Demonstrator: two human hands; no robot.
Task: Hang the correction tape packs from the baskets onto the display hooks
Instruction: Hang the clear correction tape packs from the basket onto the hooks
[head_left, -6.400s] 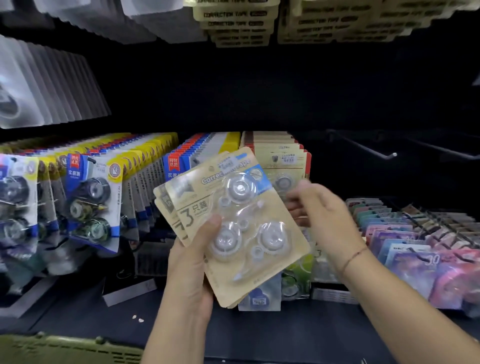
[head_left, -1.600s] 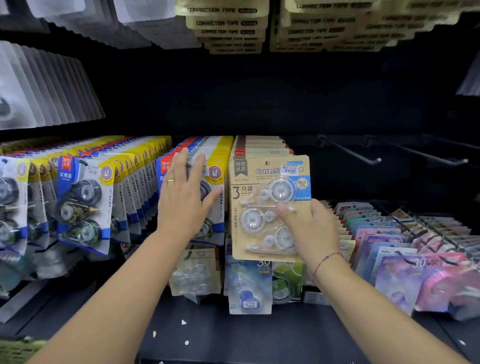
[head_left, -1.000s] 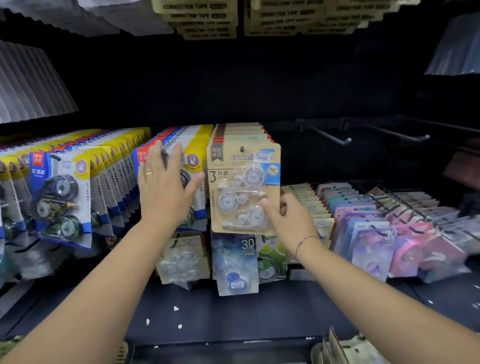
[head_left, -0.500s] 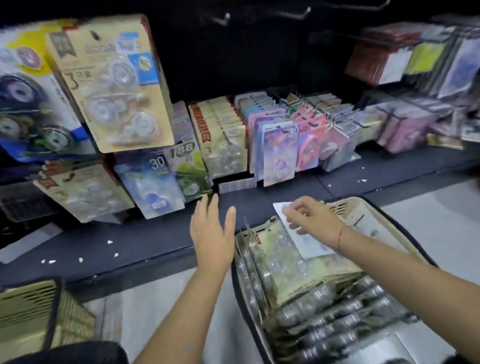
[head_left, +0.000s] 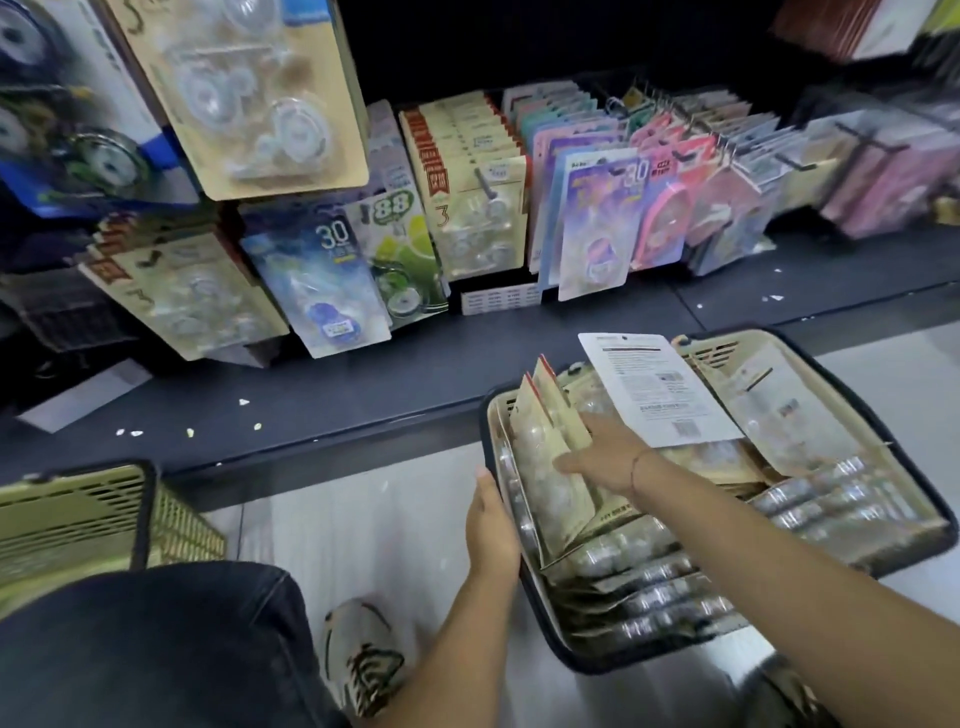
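Had the right hand (head_left: 602, 457) down in the basket (head_left: 727, 353), fingers straight and spread over the upright correction tape packs (head_left: 545, 499) at its left end, nothing pinched yet. Had the left hand (head_left: 491, 525) against the outer wall, fingers hidden, grip impossible to tell. Called for a pinch on a thin bunch by the top edges, hang-holes lined up, blisters facing one way.
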